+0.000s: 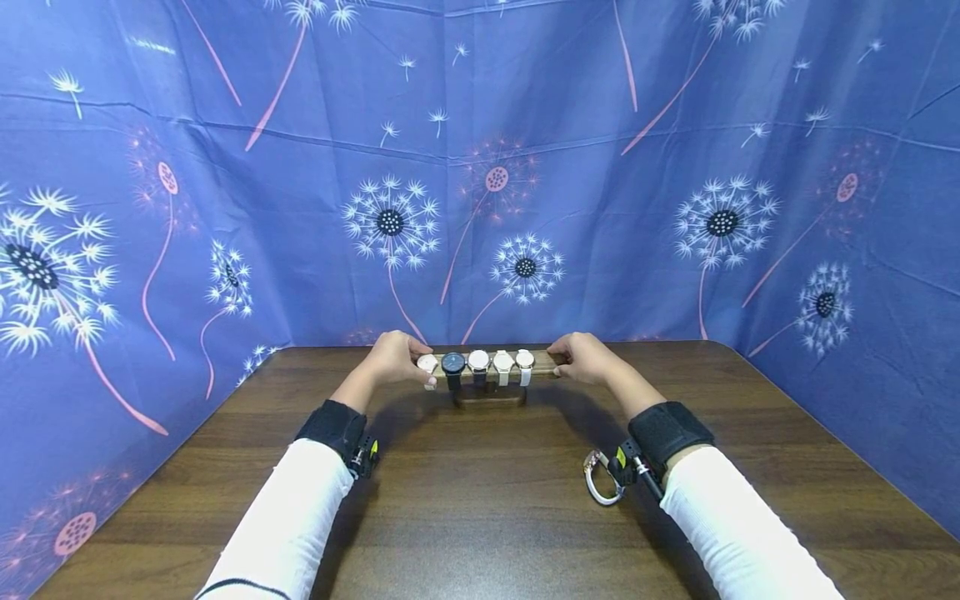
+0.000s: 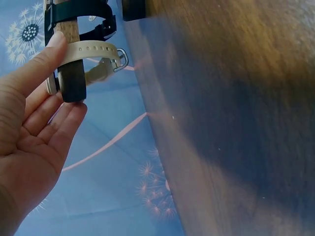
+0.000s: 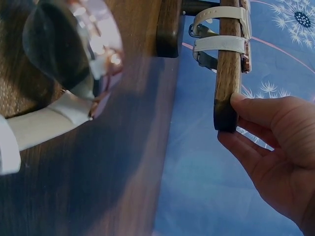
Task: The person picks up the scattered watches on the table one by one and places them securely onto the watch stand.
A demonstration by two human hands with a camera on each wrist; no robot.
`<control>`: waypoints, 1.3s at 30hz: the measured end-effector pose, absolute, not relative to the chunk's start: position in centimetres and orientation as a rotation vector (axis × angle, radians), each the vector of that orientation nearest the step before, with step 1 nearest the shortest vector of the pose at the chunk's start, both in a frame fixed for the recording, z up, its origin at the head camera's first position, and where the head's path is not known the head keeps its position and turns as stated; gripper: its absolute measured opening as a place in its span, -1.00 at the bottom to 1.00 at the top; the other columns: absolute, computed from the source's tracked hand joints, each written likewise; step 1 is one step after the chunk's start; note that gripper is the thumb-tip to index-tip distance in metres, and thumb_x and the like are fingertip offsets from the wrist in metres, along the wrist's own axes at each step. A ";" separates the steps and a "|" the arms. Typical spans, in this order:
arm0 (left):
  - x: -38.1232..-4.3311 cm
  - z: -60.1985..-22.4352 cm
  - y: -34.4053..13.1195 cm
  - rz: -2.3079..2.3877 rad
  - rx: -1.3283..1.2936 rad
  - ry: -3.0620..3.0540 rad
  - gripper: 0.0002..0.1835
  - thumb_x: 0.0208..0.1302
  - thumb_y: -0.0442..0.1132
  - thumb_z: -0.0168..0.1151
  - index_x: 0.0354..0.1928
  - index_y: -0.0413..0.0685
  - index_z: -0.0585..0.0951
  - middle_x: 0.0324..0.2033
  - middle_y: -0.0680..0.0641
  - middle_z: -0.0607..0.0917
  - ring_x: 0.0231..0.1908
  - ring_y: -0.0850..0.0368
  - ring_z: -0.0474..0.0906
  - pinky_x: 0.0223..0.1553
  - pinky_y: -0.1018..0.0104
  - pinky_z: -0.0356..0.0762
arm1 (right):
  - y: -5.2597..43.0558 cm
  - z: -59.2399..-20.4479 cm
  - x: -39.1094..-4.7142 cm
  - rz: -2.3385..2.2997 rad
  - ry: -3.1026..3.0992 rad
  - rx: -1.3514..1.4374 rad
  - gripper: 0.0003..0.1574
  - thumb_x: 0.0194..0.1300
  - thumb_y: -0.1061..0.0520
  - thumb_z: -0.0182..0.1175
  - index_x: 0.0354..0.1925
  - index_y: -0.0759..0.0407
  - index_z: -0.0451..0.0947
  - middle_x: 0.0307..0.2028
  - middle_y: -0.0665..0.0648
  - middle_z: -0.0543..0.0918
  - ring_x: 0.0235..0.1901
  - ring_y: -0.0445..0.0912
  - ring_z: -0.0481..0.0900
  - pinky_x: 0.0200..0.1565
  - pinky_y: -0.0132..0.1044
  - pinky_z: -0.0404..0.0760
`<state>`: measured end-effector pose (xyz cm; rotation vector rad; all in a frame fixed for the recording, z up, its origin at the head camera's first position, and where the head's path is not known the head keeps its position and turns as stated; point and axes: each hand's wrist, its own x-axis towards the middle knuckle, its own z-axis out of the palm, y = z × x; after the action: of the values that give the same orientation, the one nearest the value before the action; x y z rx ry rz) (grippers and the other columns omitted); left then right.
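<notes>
A wooden watch stand [image 1: 489, 400] stands near the table's far edge, its crossbar carrying several watches. My left hand [image 1: 393, 358] holds the bar's left end, the thumb beside a watch with a cream strap [image 2: 91, 49] and the other fingers at the dark end cap [image 2: 73, 83]. At the bar's right end, my right hand [image 1: 588, 358] pinches the dark tip [image 3: 225, 115] between thumb and fingers. Between the hands are a black watch [image 1: 453, 363] and light-faced watches, the rightmost with a white strap [image 1: 525, 361].
A loose white-strapped watch [image 1: 604, 498] lies on the brown wooden table [image 1: 465, 525], beside my right wrist. It looms large and blurred in the right wrist view. Behind the table hangs a blue cloth [image 1: 465, 108] with dandelion prints.
</notes>
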<state>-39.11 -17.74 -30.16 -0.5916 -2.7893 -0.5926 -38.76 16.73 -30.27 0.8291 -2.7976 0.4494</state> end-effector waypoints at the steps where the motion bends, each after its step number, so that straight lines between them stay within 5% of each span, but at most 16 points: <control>1: -39.1 -30.0 -17.7 -0.565 -0.605 -2.785 -0.42 -0.39 0.02 0.51 -0.17 -0.02 0.66 -0.51 0.09 0.68 -0.44 0.25 0.54 -0.29 0.31 0.49 | 16.7 -30.2 -38.8 0.456 -2.800 0.822 -0.53 0.04 0.21 0.27 -0.04 0.34 0.49 -0.15 0.22 0.59 -0.16 0.06 0.53 -0.15 -0.14 0.51; 6: -39.2 -29.3 -17.3 -0.443 -0.667 -2.771 -0.40 -0.40 0.03 0.51 -0.18 -0.05 0.66 -0.64 0.15 0.60 -0.52 0.22 0.43 -0.34 0.30 0.44 | 16.6 -30.0 -38.9 0.448 -2.771 0.843 -0.53 0.02 0.22 0.28 -0.06 0.36 0.50 -0.17 0.23 0.59 -0.18 0.06 0.54 -0.16 -0.14 0.51; 17: -38.9 -27.8 -16.4 -0.260 -0.613 -2.849 -0.43 -0.45 0.01 0.53 -0.23 -0.02 0.67 -0.28 0.03 0.67 -0.11 -0.01 0.51 -0.02 0.19 0.41 | 16.3 -29.7 -38.9 0.440 -2.760 0.840 -0.53 0.03 0.20 0.27 -0.05 0.35 0.50 -0.12 0.24 0.58 -0.09 0.11 0.49 -0.07 -0.08 0.46; 26: -38.4 -27.8 -16.1 -0.285 -0.606 -2.934 -0.36 -0.39 -0.01 0.52 -0.12 -0.08 0.61 -0.26 -0.02 0.65 -0.16 0.02 0.51 -0.12 0.22 0.46 | 16.5 -29.5 -38.5 0.399 -2.791 0.861 -0.49 0.01 0.20 0.29 -0.03 0.33 0.50 -0.26 0.19 0.62 -0.31 0.00 0.53 -0.25 -0.15 0.50; 29: -37.9 -27.5 -16.2 -0.277 -0.653 -2.955 -0.29 -0.37 -0.04 0.52 -0.04 -0.11 0.56 -0.23 -0.05 0.63 -0.16 0.02 0.50 -0.12 0.22 0.46 | 16.6 -29.2 -38.1 0.342 -2.798 0.870 -0.45 -0.02 0.22 0.30 0.00 0.30 0.48 -0.21 0.20 0.61 -0.23 0.05 0.53 -0.17 -0.11 0.49; 33: -37.0 -26.9 -16.7 -0.289 -0.704 -2.940 -0.33 -0.26 -0.06 0.48 0.00 -0.14 0.53 -0.16 -0.09 0.61 -0.12 0.02 0.49 -0.10 0.20 0.46 | 16.7 -28.4 -37.0 0.273 -2.724 0.897 -0.46 -0.05 0.26 0.30 -0.02 0.29 0.49 -0.06 0.25 0.53 -0.02 0.15 0.43 0.02 -0.02 0.38; 39: -35.3 -26.1 -17.3 -0.378 -0.774 -2.884 -0.56 0.01 -0.07 0.30 -0.06 -0.13 0.57 -0.18 -0.10 0.62 -0.18 0.06 0.54 -0.15 0.23 0.48 | 17.8 -27.6 -34.0 0.348 -2.607 0.978 -0.54 -0.06 0.23 0.31 -0.10 0.28 0.54 -0.08 0.25 0.53 -0.02 0.15 0.43 0.03 0.01 0.36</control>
<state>-35.34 -17.33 -26.08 -0.7737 -2.8843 -0.3781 -34.00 17.82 -27.56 0.9783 -2.6068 0.3481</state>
